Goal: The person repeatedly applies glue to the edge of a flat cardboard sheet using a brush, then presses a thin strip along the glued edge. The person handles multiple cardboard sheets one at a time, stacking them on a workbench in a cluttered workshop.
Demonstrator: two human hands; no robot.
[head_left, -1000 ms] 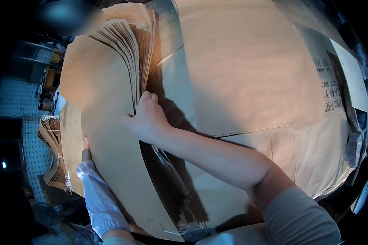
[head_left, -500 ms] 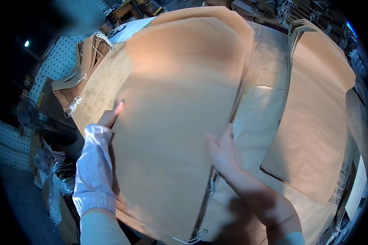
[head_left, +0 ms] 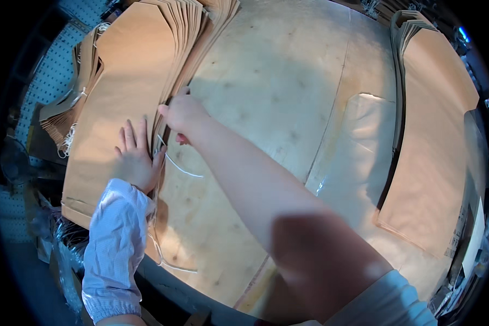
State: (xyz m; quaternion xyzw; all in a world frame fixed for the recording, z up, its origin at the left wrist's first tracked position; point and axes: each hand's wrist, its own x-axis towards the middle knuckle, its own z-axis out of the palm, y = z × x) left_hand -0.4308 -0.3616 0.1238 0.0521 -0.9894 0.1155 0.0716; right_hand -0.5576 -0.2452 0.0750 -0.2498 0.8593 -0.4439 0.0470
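Note:
A thick stack of brown kraft paper sheets with angled top corners lies at the left of the wooden table, its edges fanned at the top. My left hand rests flat on it with fingers spread, near its right edge. At that same edge, my right hand is closed around the sheets, with the thumb toward the stack; some fingertips are hidden. A white string comes out from under the stack just below my right hand. Another string lies at its lower end.
A second stack of brown paper sheets stands on the right of the table. Between them lies a pale sheet. String-tied brown bundles sit beyond the left edge, near a blue perforated panel.
The large brown stack has moved from the middle to the left, uncovering the table. My right hand has reached up and left to its edge; my left hand now lies on top.

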